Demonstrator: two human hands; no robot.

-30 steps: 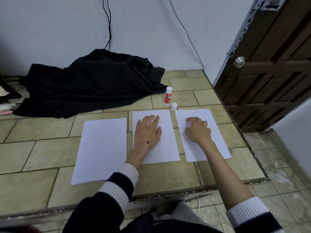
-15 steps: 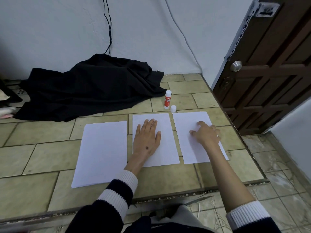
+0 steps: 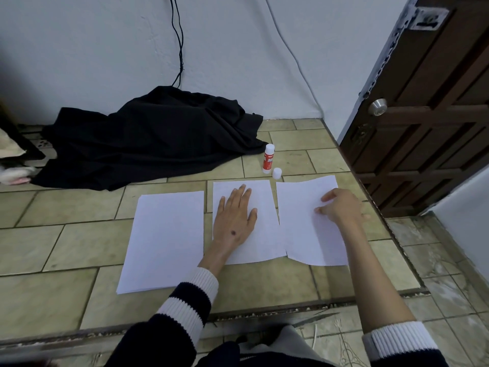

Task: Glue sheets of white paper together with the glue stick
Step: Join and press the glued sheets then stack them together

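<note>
Three white sheets lie side by side on a raised tiled floor step. The left sheet [image 3: 164, 239] lies untouched, nearest the step's front edge. The middle sheet [image 3: 264, 234] lies flat under the left hand [image 3: 234, 221], whose fingers are straight and spread, palm pressing down; this hand keeps the same place as in both earlier frames.

The right sheet [image 3: 304, 229] differs from the earlier frames. One second ago it lay flat, with a clear gap to the middle sheet. Its left edge now meets the middle sheet's right edge near the front corner, and its far edge and near edge show a wave, so it is not fully flat. The right hand [image 3: 341, 207] has moved from the sheet's far-left area to its right edge. Its fingers are curled on the sheet's right part, thumb and forefinger tips set on the paper; whether they pinch the edge cannot be told.

The glue stick [image 3: 268, 158] stands upright beyond the sheets, toward the wall, uncapped. Its white cap [image 3: 277, 173] sits just beside it, near the middle sheet's far right corner. Both are unchanged. A black cloth [image 3: 148, 139] lies heaped at the back left.
</note>
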